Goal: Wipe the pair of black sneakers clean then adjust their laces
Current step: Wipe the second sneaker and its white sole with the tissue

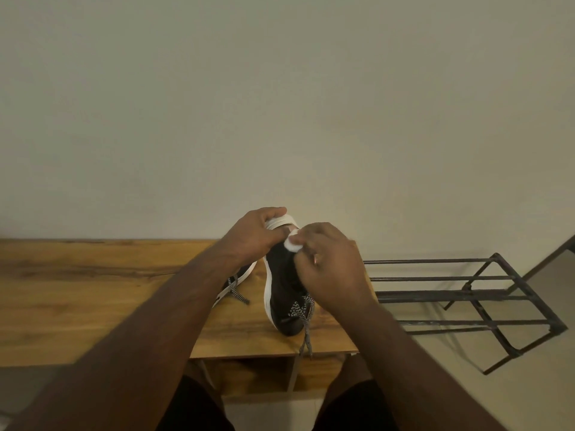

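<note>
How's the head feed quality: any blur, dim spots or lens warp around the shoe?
Head view: warm, dim light; wide-angle bend at the table edge and rack; slight softness on the right hand and white pad; the held sneaker reads dark, with little detail.

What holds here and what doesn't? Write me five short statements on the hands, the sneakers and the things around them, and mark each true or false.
1. The left hand grips the white-soled toe end of the tilted sneaker. True.
2. The right hand pinches a small white pad against that sneaker's black upper. True.
3. The second sneaker stands on the metal rack. False: it lies on the wooden table, partly hidden by the left forearm.
4. The tilted sneaker's speckled laces trail over the table's near edge. True.
5. The metal rack stands to the left of the table. False: it stands to its right, on the floor.
</note>
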